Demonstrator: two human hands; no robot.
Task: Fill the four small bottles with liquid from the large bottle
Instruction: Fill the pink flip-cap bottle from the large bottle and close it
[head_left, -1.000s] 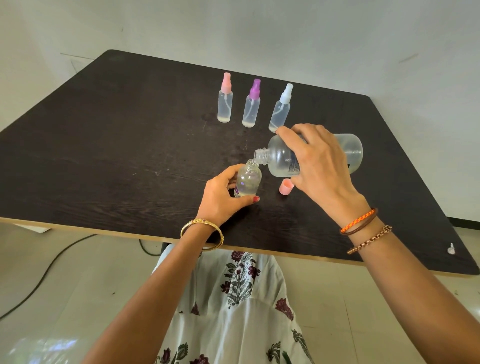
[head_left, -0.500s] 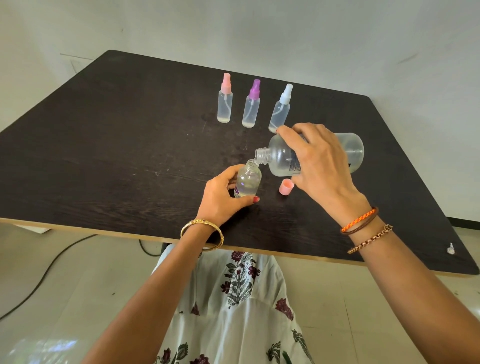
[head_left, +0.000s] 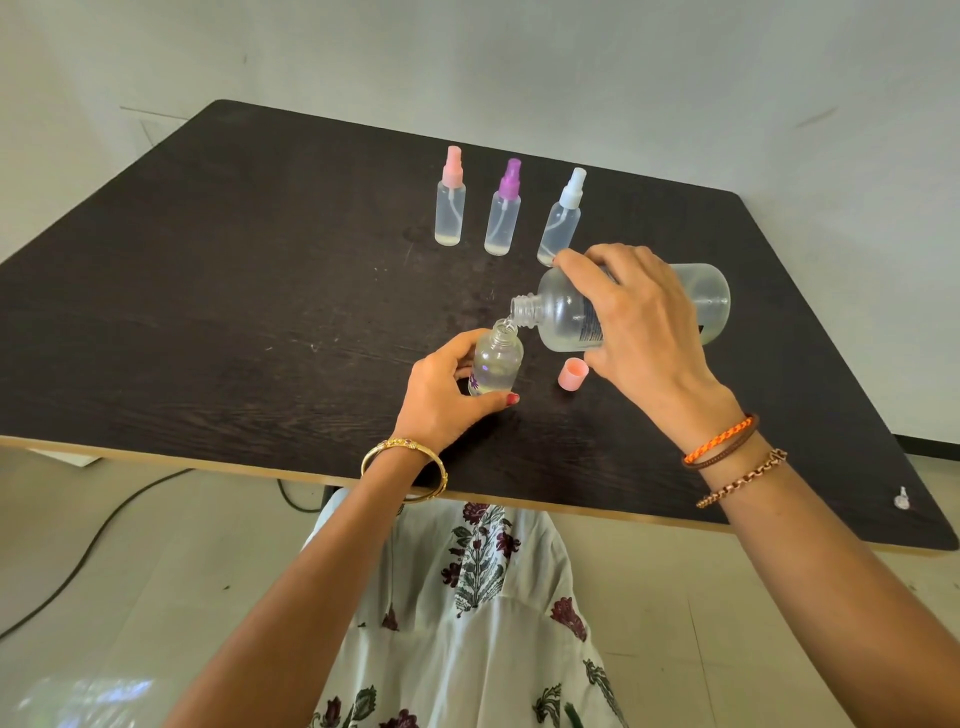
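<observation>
little has changed in the last second: our right hand (head_left: 644, 332) still wraps the large bottle (head_left: 571, 312), tipped a touch further, mouth over the open small bottle (head_left: 496, 364) that our left hand (head_left: 441, 389) grips near the table's (head_left: 208, 312) front edge. we judge pouring continues; three spray bottles (head_left: 503, 218) wait capped toward the far edge.

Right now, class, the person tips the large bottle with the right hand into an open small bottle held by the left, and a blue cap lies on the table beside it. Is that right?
Not quite. The head view shows the cap is pink, not blue. The rest stands: the right hand tips the large bottle into the small bottle held by the left hand.
</observation>
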